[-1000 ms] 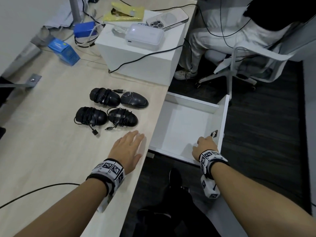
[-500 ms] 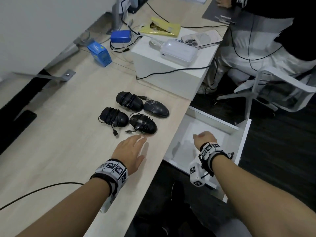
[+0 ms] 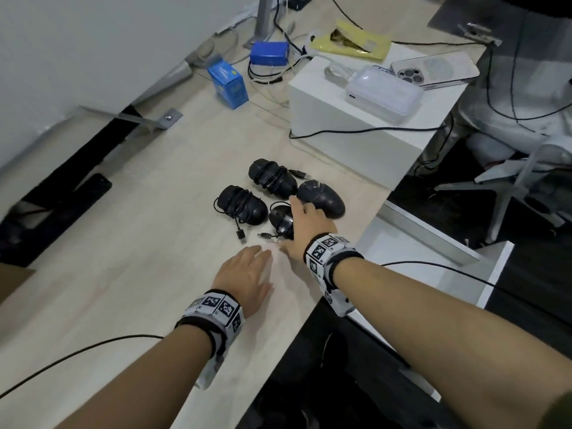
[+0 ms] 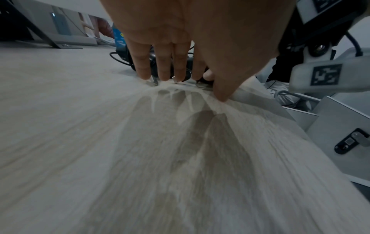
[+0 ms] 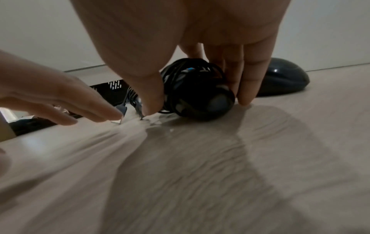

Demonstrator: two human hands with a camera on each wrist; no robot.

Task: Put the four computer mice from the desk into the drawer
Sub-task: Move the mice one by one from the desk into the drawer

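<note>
Four black mice lie grouped on the light wood desk: two cable-wrapped ones on the left, a plain mouse at the far right, and a cable-wrapped near-right mouse. My right hand covers that near-right mouse, thumb on its left side and fingers on its right, between it and the plain mouse. My left hand lies flat on the desk just in front of the group, holding nothing. The white drawer stands pulled out beyond the desk's right edge.
A white box behind the mice carries a power bank and a phone. Two blue boxes and cables sit at the back. A black cable crosses the near desk. A seated person and a white chair are at the right.
My right hand left the drawer, crossed left over the desk edge and came down round the near-right mouse. The left hand stays flat on the desk. The head view shifted.
</note>
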